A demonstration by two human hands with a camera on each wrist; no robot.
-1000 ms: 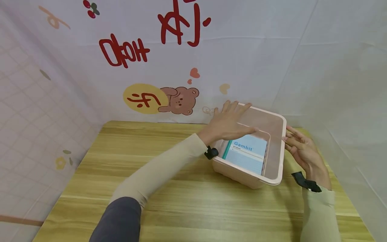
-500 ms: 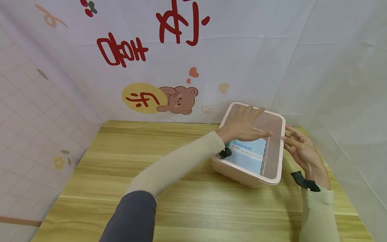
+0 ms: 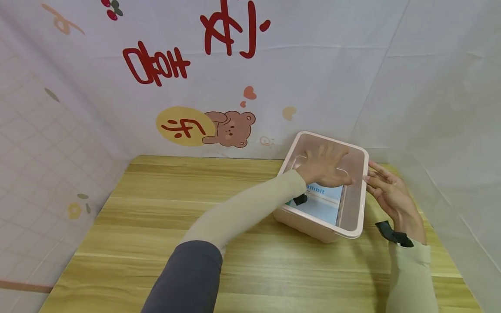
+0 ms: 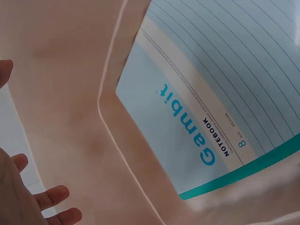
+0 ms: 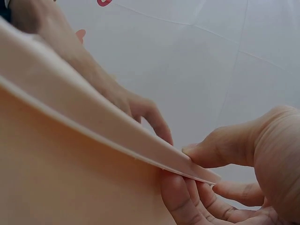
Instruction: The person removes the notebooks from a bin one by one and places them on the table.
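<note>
A pale pink plastic storage bin [image 3: 299, 216] stands at the back right of the table, turned slightly. Inside lies a light blue notebook [image 4: 187, 84] with a teal spine and "Gambit" printed on its cover. My left hand [image 3: 324, 167] hovers over the bin's opening, fingers spread, holding nothing. It covers part of the notebook in the head view. At the bin's right side, my right hand [image 3: 392, 198] pinches the rim. In the right wrist view the thumb [image 5: 211, 147] is above the rim and the fingers are curled beneath it.
The wooden table [image 3: 164, 208] extends left and in front of the bin. A white printed cloth [image 3: 325, 78] hangs right behind the bin, and another pale cloth side [image 3: 450, 174] rises close to the right hand. Dark straps circle both wrists.
My left hand has moved right, from the bin's left and back rim to over its middle. The right hand stays at the right rim, and the bin has hardly shifted.
</note>
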